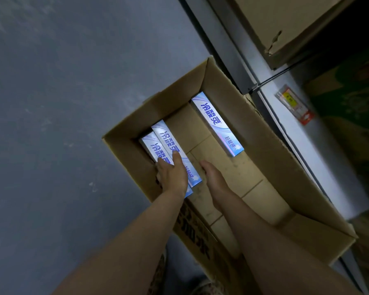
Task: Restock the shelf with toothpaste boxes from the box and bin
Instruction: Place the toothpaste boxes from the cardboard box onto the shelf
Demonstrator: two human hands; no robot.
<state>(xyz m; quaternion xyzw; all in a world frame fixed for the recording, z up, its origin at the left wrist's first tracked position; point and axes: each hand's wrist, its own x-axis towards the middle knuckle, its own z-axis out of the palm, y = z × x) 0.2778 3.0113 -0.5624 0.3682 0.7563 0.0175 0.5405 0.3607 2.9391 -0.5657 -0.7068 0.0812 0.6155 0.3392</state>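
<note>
While both my arms reach down into the open brown cardboard carton (271,158) on the grey floor (73,103), my left hand (171,175) lies on the two white-and-blue toothpaste boxes (164,143) stacked against the carton's left wall. Fingers look mostly straight, laid flat along the top box, thumb side over the lower one; whether any finger curls round an edge, I cannot tell. Top box sits tilted, overlapping the lower box.

My right hand (211,173) is just beside that pair, to the right, edge-on to the camera. Fingers straight and pressed together, tips near the long side of the top box. Cannot tell if it touches the box or the carton floor. Holds nothing.

Third white-and-blue toothpaste box (216,124) lies alone, flat, along the carton's far right wall, well apart from both hands. Blue lettering faces up on all three.

Carton bottom between the boxes is bare cardboard flaps. Carton stands against a grey metal shelf edge (271,107) with a red-and-yellow price tag (294,104) on it. Another brown cardboard carton (285,24) sits on the shelf above. Patterned shoe (205,286) visible at bottom edge.
</note>
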